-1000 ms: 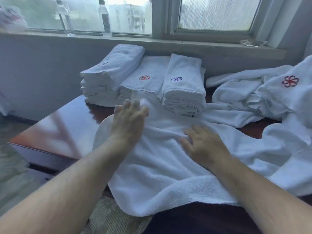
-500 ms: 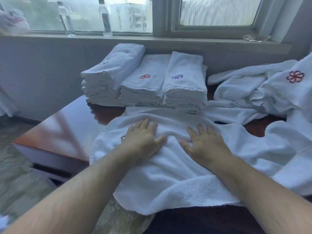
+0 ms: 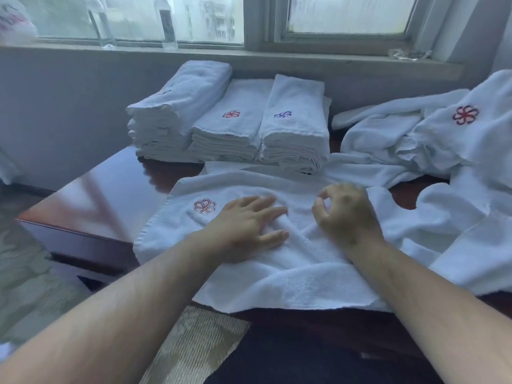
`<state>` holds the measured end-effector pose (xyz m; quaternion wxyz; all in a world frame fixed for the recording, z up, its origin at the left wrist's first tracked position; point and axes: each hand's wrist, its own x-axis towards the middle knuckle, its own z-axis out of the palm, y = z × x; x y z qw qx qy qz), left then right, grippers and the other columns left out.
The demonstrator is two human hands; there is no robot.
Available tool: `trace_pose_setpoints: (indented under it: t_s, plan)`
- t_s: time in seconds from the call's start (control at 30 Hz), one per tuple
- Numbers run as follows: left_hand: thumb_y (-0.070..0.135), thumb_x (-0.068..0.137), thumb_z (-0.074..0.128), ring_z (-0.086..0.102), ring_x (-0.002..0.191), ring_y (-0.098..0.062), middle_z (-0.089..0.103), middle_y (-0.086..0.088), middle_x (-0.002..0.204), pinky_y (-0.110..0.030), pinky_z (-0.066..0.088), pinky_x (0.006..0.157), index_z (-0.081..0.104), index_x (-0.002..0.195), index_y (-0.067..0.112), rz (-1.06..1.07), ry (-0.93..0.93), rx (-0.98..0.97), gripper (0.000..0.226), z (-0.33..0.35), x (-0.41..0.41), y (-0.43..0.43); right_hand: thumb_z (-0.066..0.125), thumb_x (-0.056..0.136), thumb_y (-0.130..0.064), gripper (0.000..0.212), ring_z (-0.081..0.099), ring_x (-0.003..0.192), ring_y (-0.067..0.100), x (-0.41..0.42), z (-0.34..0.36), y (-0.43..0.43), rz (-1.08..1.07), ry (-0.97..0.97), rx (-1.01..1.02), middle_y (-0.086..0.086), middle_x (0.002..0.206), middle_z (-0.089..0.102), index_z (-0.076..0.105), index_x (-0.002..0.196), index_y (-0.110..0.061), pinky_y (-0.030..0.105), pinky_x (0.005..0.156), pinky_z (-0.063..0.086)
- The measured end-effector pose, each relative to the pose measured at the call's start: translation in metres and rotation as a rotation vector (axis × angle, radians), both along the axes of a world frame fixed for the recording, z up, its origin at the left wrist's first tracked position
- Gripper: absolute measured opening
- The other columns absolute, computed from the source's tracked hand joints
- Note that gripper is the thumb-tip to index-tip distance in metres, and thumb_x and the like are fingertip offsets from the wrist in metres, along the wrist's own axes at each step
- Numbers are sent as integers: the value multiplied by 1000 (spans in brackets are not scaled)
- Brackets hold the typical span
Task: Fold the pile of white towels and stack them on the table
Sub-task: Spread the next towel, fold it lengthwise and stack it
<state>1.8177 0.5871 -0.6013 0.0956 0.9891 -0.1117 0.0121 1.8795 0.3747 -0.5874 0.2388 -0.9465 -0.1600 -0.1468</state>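
A white towel [image 3: 277, 281] with a red flower logo [image 3: 205, 206] lies spread on the dark wooden table [image 3: 105, 195] in front of me, its near edge hanging over the table's front. My left hand [image 3: 246, 225] presses flat on its middle with straight fingers, just right of the logo. My right hand [image 3: 349, 214] is blurred beside it, fingers curled, thumb and forefinger meeting on the cloth. Three stacks of folded towels [image 3: 230, 128] stand side by side at the back. A loose pile of unfolded white towels [image 3: 415, 145] fills the right side.
Behind the stacks runs a wall with a window sill holding two clear bottles [image 3: 167, 20] and a white bag [image 3: 13, 26] at far left. The table's left corner [image 3: 25, 220] drops to patterned carpet [image 3: 33, 286].
My left hand came down from the air and now presses flat on the towel. The red logo has come into view. My right hand changed from flat to curled fingers.
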Motion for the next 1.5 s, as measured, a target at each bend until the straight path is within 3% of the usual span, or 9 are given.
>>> trace_pose_setpoints:
  t_s: [0.23,0.43,0.53,0.63,0.73,0.9,1.0,1.17,1.5]
  plan:
    - [34,97,48,52,122,-23,62,3,129,-38,42,103,67,118,31,-50,-188,-123,28,17,35,-81,43,94,-33,27,48,94,28,-23,14,-97,-360,96,-315,9,97,62,58,86,-12,37,72,43]
    - [69,91,37,29,144,-20,41,7,152,-50,16,116,49,138,39,-38,-13,-57,57,-3,58,-151,42,97,-30,40,56,107,33,-38,32,-150,-535,370,-410,15,127,54,54,128,-7,38,78,45]
    - [64,95,29,27,145,-27,35,3,156,-58,22,114,40,145,36,59,65,7,59,1,74,-158,47,97,-23,19,56,79,23,-43,43,-168,-566,466,-577,4,88,59,60,88,-12,33,66,43]
    - [56,99,28,27,144,-33,32,-4,159,-57,23,115,38,150,30,82,88,21,58,3,78,-174,50,98,-29,22,57,86,27,-38,49,-170,-518,418,-573,5,88,58,49,79,-18,33,70,40]
    - [64,97,23,14,151,-32,15,-6,166,-56,11,120,28,154,31,28,37,-20,65,-7,70,-176,48,98,-23,27,55,114,34,-23,37,-161,-462,369,-481,17,128,57,57,116,-6,34,82,41]
    - [73,92,20,3,154,-28,4,-3,169,-54,5,122,18,156,35,56,68,-20,75,-10,73,-167,33,103,-57,84,20,148,45,-3,27,-141,-661,578,-376,22,166,2,2,160,-4,54,113,30]
    - [73,93,21,2,154,-26,2,1,169,-52,5,122,15,157,37,44,98,6,74,-9,80,-160,26,104,-58,71,25,147,44,3,31,-141,-666,625,-521,19,164,19,25,158,-13,58,115,31]
    - [67,97,22,22,146,-29,27,-2,161,-51,23,113,37,147,46,9,60,8,56,5,96,-157,38,98,-28,39,56,119,30,12,49,-158,-492,514,-873,2,137,57,63,128,-26,47,78,47]
    - [45,102,32,35,130,-23,47,2,140,-41,32,106,57,131,38,-23,-138,-226,39,-9,97,-147,38,96,-18,41,58,109,32,34,18,-136,-537,359,-238,13,129,56,42,136,-9,35,75,40]
